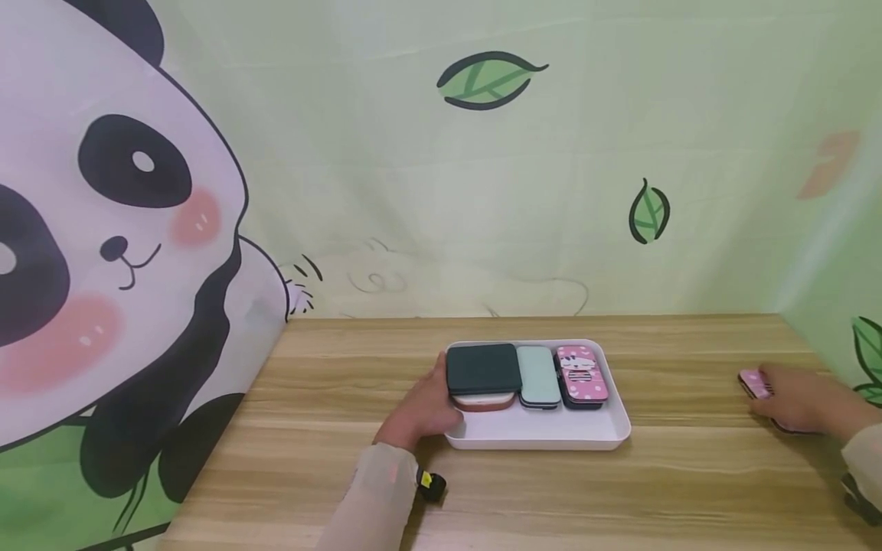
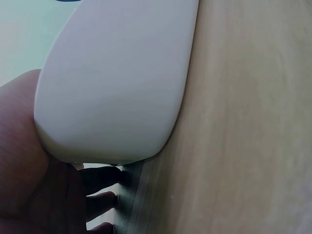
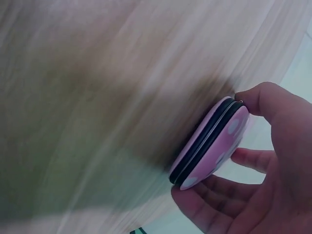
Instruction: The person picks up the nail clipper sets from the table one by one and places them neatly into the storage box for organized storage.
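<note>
My left hand (image 1: 429,402) grips the left end of a white tray (image 1: 537,442), thumb toward its front corner; the left wrist view shows the tray's smooth outer wall (image 2: 117,87) up close. Inside, from left, lie a dark green flat case (image 1: 484,369) on top of a brown-and-white one (image 1: 485,403), a pale mint case (image 1: 540,375) and a pink case with a cat picture (image 1: 582,373). Far to the right, my right hand (image 1: 802,399) holds a small pink white-dotted case (image 3: 214,144) with a dark seam by its edges, close over the table.
The wood-grain table (image 1: 689,490) extends around the tray. Behind it hangs a green backdrop (image 1: 386,153) with leaves and a large panda (image 1: 124,229) at left; the backdrop also closes off the right side.
</note>
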`<control>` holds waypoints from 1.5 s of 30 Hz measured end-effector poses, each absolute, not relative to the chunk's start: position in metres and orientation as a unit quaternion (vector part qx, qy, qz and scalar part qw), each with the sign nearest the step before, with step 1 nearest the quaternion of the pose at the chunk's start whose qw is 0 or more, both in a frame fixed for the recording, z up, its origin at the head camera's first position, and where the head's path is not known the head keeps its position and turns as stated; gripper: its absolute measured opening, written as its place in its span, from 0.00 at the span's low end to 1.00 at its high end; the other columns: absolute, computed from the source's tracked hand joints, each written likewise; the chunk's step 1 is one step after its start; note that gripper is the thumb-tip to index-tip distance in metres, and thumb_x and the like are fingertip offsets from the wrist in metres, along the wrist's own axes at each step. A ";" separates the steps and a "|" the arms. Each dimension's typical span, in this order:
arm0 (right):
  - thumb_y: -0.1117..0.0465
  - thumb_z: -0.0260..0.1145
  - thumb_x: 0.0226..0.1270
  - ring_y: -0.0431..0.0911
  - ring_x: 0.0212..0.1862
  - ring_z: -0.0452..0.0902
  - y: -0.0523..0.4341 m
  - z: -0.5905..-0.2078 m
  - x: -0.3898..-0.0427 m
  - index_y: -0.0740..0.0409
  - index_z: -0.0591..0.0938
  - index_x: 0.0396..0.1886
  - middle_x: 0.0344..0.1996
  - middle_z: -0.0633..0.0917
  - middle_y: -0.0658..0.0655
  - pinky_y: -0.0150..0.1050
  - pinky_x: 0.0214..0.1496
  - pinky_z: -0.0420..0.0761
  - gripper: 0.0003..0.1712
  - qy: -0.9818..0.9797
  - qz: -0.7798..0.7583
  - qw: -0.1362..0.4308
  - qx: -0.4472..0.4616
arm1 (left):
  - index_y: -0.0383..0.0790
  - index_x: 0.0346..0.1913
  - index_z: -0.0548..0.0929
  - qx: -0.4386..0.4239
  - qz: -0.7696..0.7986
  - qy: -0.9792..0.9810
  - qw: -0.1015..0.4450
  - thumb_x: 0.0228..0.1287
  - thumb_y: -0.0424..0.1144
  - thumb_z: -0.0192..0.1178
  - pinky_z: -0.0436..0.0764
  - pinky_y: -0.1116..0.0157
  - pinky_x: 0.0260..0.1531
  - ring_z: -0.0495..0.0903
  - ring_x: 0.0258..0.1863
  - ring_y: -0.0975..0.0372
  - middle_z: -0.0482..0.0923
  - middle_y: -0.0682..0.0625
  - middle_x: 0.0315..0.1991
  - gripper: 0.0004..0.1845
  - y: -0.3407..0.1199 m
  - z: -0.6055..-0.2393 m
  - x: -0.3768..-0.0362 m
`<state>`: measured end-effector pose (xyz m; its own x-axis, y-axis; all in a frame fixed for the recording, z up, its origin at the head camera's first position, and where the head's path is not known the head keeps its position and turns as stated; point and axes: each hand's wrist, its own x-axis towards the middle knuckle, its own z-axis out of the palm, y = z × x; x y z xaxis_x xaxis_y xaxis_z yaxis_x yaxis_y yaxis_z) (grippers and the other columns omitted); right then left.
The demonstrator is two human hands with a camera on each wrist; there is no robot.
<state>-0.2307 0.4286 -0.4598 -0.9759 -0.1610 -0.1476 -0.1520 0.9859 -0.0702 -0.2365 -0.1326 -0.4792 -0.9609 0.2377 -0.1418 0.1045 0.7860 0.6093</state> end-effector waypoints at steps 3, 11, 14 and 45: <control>0.48 0.69 0.59 0.77 0.48 0.76 0.423 -0.457 -0.232 0.85 0.67 0.57 0.46 0.78 0.84 0.66 0.46 0.76 0.45 0.993 -0.022 0.061 -0.096 | 0.38 0.81 0.38 0.089 0.316 0.939 0.107 0.48 0.36 0.64 0.61 0.50 0.72 0.62 0.73 0.51 0.54 0.41 0.79 0.60 -0.132 -0.480 -0.237; 0.50 0.72 0.54 0.71 0.46 0.80 0.405 -0.446 -0.235 0.75 0.73 0.61 0.44 0.81 0.79 0.64 0.44 0.78 0.42 0.991 -0.013 0.048 -0.126 | 0.37 0.81 0.39 0.097 0.318 0.938 0.100 0.48 0.36 0.64 0.62 0.50 0.71 0.63 0.73 0.50 0.55 0.40 0.78 0.59 -0.133 -0.480 -0.237; 0.51 0.73 0.54 0.65 0.42 0.81 0.401 -0.443 -0.235 0.74 0.73 0.61 0.42 0.81 0.77 0.61 0.41 0.79 0.41 0.989 -0.020 0.045 -0.138 | 0.37 0.81 0.39 0.098 0.317 0.938 0.100 0.48 0.36 0.64 0.63 0.50 0.71 0.63 0.72 0.51 0.55 0.40 0.78 0.59 -0.132 -0.480 -0.237; 0.54 0.72 0.56 0.63 0.54 0.79 0.300 -0.415 -0.254 0.51 0.75 0.69 0.57 0.80 0.68 0.63 0.53 0.79 0.38 0.973 -0.048 -0.022 -0.225 | 0.38 0.81 0.38 0.094 0.313 0.939 0.104 0.49 0.37 0.64 0.60 0.50 0.73 0.61 0.74 0.50 0.53 0.41 0.79 0.59 -0.134 -0.481 -0.237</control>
